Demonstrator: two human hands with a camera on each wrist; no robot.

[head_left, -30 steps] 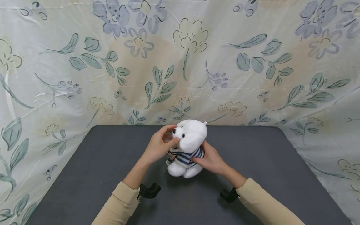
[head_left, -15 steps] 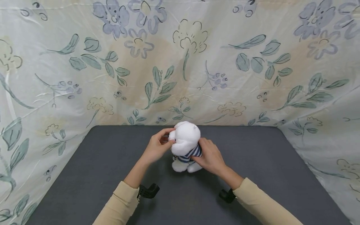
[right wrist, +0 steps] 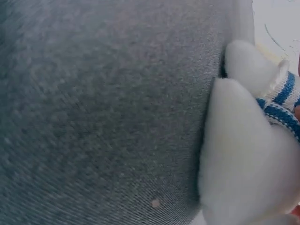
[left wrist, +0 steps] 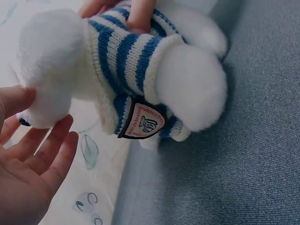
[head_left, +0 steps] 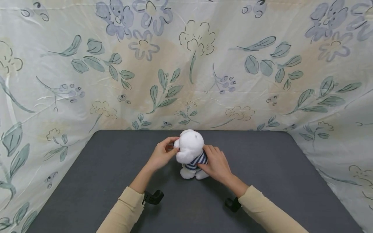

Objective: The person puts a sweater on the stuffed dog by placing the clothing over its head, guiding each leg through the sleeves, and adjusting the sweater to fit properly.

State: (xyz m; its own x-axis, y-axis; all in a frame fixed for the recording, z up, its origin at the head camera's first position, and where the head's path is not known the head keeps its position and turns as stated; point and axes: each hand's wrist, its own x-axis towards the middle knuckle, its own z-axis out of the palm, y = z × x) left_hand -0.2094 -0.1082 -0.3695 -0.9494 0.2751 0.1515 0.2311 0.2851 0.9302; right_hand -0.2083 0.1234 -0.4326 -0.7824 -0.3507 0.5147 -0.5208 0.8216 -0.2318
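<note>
A white plush toy dog (head_left: 190,142) in a blue-and-white striped knit sweater (left wrist: 126,56) sits upright on the dark grey table, its face turned to the left. My left hand (head_left: 161,153) holds its muzzle, thumb on one side and fingers on the other, as the left wrist view shows. On the toy's other side my right hand (head_left: 217,163) grips the body over the sweater. A shield-shaped badge (left wrist: 145,121) shows on the sweater's front. The right wrist view catches a fluffy white leg (right wrist: 239,154), with only slivers of fingers at its right edge.
The table top (head_left: 116,168) stretches to both sides and in front of the toy. Behind it hangs a flower-printed curtain (head_left: 204,97). Black straps with camera mounts (head_left: 154,197) sit at both wrists.
The toy has turned so that its face points left, away from the head camera, and its head has shifted left and slightly lower. Both hands have kept their hold and moved slightly with it.
</note>
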